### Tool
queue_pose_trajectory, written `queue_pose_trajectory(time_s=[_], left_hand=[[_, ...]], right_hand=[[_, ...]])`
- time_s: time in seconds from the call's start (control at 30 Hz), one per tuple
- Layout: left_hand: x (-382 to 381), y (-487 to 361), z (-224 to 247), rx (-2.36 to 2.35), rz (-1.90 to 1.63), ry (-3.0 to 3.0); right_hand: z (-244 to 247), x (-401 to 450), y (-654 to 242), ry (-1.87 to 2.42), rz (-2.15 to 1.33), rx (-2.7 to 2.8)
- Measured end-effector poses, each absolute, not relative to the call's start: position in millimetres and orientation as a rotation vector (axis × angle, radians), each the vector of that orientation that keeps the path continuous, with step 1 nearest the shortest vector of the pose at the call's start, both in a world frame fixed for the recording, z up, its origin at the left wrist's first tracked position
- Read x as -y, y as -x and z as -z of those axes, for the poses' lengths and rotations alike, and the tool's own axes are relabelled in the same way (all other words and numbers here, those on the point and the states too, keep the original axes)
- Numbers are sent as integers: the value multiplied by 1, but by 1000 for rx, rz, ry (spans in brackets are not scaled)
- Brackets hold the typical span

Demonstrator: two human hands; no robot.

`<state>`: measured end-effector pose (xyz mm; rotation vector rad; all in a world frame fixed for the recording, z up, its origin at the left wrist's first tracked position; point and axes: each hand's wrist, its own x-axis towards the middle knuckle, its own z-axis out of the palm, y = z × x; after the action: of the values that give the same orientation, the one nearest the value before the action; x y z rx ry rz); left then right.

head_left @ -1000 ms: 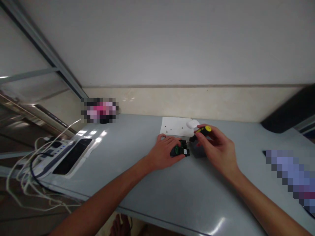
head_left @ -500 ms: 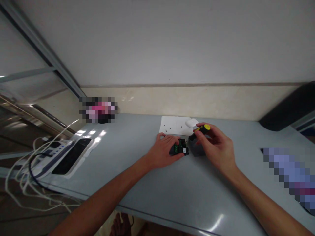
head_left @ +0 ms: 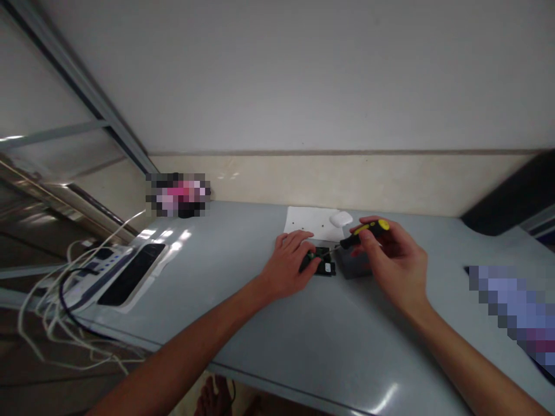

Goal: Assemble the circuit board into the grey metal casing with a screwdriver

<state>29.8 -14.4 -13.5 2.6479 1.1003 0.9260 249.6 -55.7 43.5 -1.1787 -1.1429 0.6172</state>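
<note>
My right hand (head_left: 399,263) is closed round the black and yellow handle of a screwdriver (head_left: 372,230). Its thin shaft slopes down to the left, and the tip is at a small dark device with a green circuit board (head_left: 325,263). Whether the tip touches a screw is too small to make out. My left hand (head_left: 288,263) grips the device from the left, thumb at the near side and fingers over the far side, hiding its left part. A flat dark grey piece (head_left: 353,264) lies just right of the device, partly under my right hand.
Behind the hands lies a white sheet (head_left: 306,219) with small dark bits and a white rounded object (head_left: 341,218). A phone (head_left: 132,274) and a power strip (head_left: 93,277) with tangled cables (head_left: 43,323) are at left. A black roll-shaped object (head_left: 507,193) leans at the right.
My right hand and the screwdriver have shifted right, with the handle tilted lower. The left thumb has moved up onto the device. The whole view has shifted slightly.
</note>
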Motion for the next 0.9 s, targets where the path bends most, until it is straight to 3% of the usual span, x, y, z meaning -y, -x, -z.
queue_pose_trajectory(time_s=[0.9], left_hand=[[13,-28,15,-1090,-952,-2683]], right_hand=[[-48,55,-247,1159,-607,1115]])
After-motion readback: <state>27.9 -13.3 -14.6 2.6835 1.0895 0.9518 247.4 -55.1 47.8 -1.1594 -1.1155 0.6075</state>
